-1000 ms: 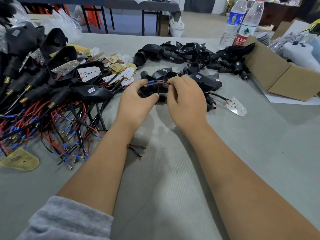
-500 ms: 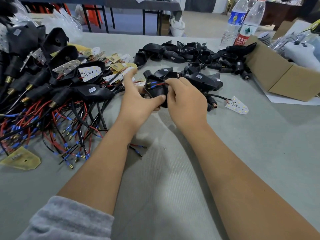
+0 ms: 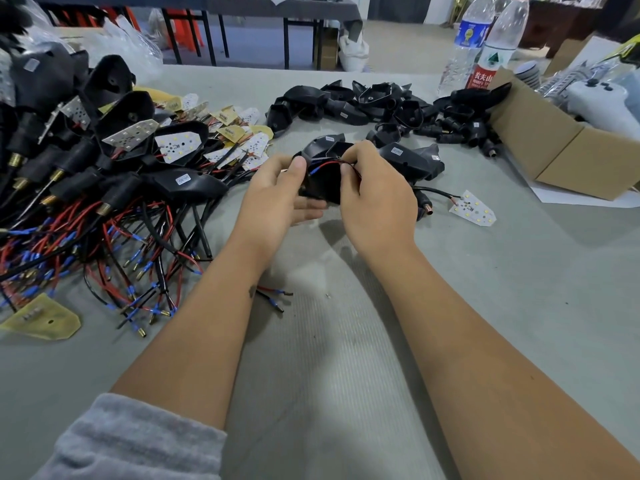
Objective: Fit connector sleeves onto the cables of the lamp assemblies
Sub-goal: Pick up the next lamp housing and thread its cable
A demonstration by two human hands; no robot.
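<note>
Holding the housing (image 3: pixel 323 181) above the table (image 3: pixel 346 375), my left hand (image 3: pixel 277 199) cradles it, thumb on top, while my right hand (image 3: pixel 375 199) pinches its wires (image 3: pixel 327 165). Tugging too hard could, I judge, strain them; the pile (image 3: pixel 104 202) lies near.

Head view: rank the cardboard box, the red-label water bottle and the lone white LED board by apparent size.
1. cardboard box, cut off by the frame's edge
2. red-label water bottle, farther away, so its true size is unsure
3. lone white LED board
</note>
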